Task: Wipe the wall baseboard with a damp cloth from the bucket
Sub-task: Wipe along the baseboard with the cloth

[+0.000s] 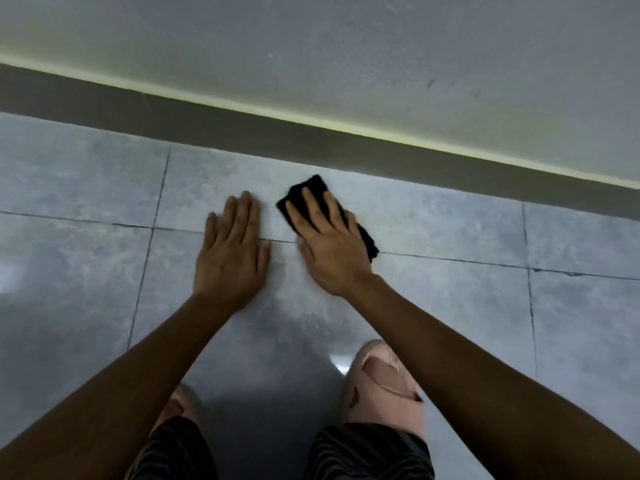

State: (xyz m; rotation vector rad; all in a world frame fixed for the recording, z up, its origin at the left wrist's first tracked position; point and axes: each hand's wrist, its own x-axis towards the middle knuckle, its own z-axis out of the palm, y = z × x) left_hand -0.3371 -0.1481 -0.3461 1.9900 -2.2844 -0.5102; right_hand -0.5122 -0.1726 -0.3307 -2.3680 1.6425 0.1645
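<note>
The grey tile floor [450,306] has a black cloth [311,188], two flat hands and pink shoes [384,386] on it.

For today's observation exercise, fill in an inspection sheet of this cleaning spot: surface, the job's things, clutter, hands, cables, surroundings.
Surface: grey tiled floor with dark grout lines, glossy near the feet.
Job's things: black cloth flat on the floor, short of the dark baseboard; no bucket in view.
Clutter: nothing seen.
Hands: right hand pressed flat on the cloth; left hand open, palm down on bare tile beside it.
Cables: nothing seen.
Surroundings: pale wall above the baseboard, yellowish strip where they meet; pink shoes and striped trousers at the bottom.
</note>
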